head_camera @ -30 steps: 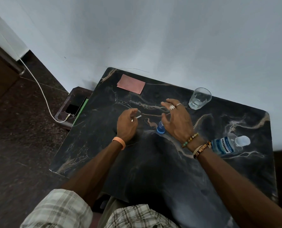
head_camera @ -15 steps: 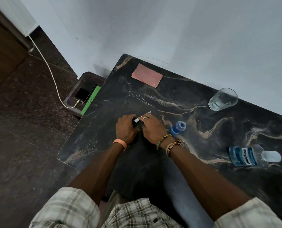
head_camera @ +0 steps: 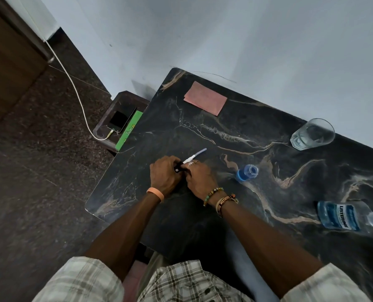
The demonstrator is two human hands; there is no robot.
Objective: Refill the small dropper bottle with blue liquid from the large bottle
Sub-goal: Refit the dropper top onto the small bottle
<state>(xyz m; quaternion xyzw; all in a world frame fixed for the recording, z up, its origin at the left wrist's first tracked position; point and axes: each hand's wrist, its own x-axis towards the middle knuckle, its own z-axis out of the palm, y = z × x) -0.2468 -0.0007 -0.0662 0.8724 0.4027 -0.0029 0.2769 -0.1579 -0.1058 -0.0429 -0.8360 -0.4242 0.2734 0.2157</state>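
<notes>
Your left hand (head_camera: 163, 174) curls round the dropper (head_camera: 197, 153) at its black cap, right hand (head_camera: 200, 176) pinches the white stem — hands touching, wrists low over the table (head_camera: 257, 118).

I wear a short-sleeved shirt (head_camera: 181, 280) in a pale check of cream, grey and brown. Its left sleeve (head_camera: 83, 282) and right sleeve (head_camera: 325, 284) leave my forearms bare, and a dark button (head_camera: 207, 291) shows on the front. A smooth peach wristband (head_camera: 155, 193) circles my left wrist. My right wrist has a bracelet (head_camera: 212, 194) of green, amber and brown beads and a woven brown-and-orange thread band (head_camera: 224, 202) with pale lettering. My right hand (head_camera: 199, 177) carries a silver ornate ring (head_camera: 190, 164) and a thin plain ring (head_camera: 196, 161).
</notes>
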